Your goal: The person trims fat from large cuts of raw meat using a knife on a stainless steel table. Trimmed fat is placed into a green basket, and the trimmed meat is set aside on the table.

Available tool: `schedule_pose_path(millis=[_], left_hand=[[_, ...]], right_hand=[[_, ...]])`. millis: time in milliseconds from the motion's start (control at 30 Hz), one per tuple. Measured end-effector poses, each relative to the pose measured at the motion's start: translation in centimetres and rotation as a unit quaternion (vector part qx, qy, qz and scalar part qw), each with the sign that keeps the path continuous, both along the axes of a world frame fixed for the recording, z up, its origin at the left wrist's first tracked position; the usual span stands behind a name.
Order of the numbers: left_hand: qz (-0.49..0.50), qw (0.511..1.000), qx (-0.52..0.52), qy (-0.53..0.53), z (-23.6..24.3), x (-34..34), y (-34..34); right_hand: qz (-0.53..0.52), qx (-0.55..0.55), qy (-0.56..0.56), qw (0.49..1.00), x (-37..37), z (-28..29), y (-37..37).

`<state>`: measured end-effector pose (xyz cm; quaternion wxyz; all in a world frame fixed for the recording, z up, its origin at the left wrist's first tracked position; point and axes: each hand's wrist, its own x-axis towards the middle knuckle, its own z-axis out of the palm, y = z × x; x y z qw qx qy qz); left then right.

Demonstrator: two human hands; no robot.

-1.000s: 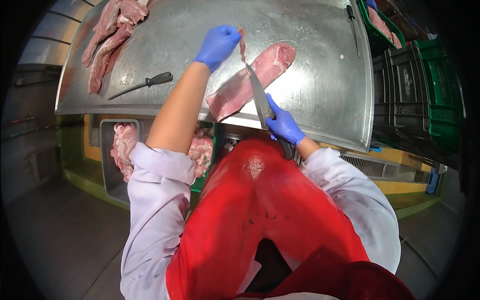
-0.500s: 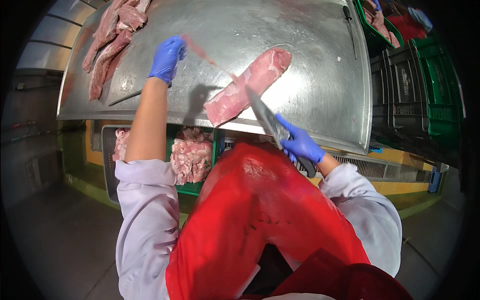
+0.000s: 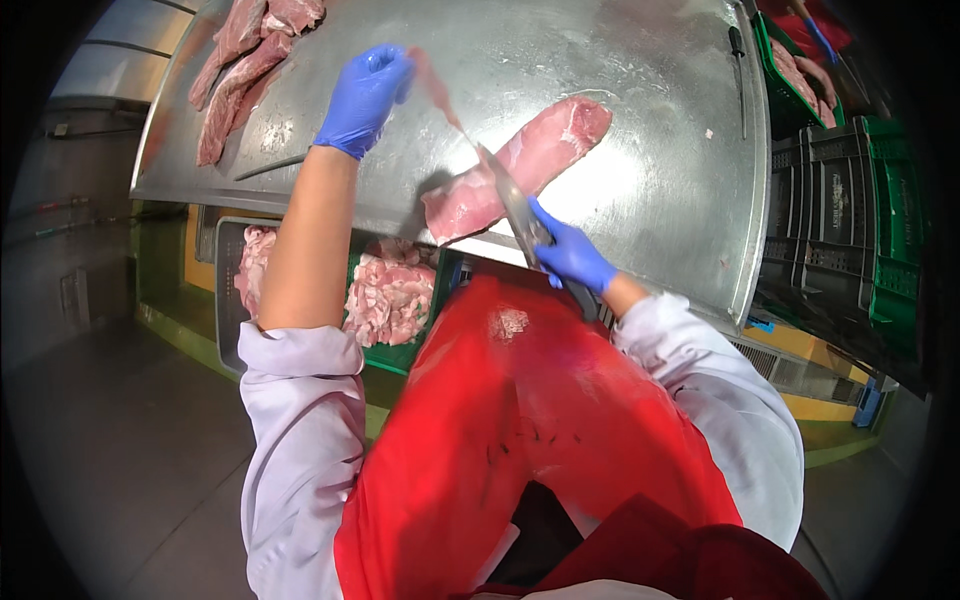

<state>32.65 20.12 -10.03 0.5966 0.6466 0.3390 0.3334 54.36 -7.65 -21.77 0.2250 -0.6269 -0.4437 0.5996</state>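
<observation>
A long pink meat loin (image 3: 550, 148) lies slantwise on the metal table near its front edge. My left hand (image 3: 368, 95), in a blue glove, is closed and raised to the left of the loin. From its fingers a thin strip of meat trimming (image 3: 432, 82) stretches down toward the knife tip. Gloved in blue too, my right hand (image 3: 575, 255) grips the dark handle of a large knife (image 3: 516, 205). The blade crosses over the loin's left part, its tip pointing away from me and to the left. Whether the edge touches the meat I cannot tell.
Several meat pieces (image 3: 240, 85) lie at the table's far left, near a thin dark rod (image 3: 270, 167). Below the front edge, a green crate (image 3: 390, 300) holds trimmings. Another slim tool (image 3: 738, 70) lies far right. Stacked crates (image 3: 835, 215) flank the table; another person's gloved hand (image 3: 822, 38) shows beyond.
The knife blade has swung to lie across the loin. My left hand still holds the trimming strip, now pulled more upright. The whole view has shifted slightly.
</observation>
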Motion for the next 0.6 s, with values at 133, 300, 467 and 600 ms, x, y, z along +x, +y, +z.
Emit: schedule_pose_path(millis=[133, 300, 467, 600], left_hand=[[0.018, 1.0, 0.004, -0.007, 1.5, 0.9, -2.0], [0.094, 0.992, -0.026, -0.077, 2.4, -2.4, -1.6], [0.05, 0.97, -0.091, -0.22, 4.5, -9.8, -1.0], [0.018, 0.967, -0.096, -0.235, 4.2, -10.7, -1.2]], right_hand=[[-0.027, 0.063, -0.005, 0.998, -1.5, -3.7, 7.7], [0.044, -0.06, 0.006, 0.997, -3.1, 2.3, -1.3], [-0.014, -0.063, 0.094, 0.994, 0.2, 5.2, -5.7], [-0.088, 0.072, 0.014, 0.993, -1.2, -1.0, 5.0]])
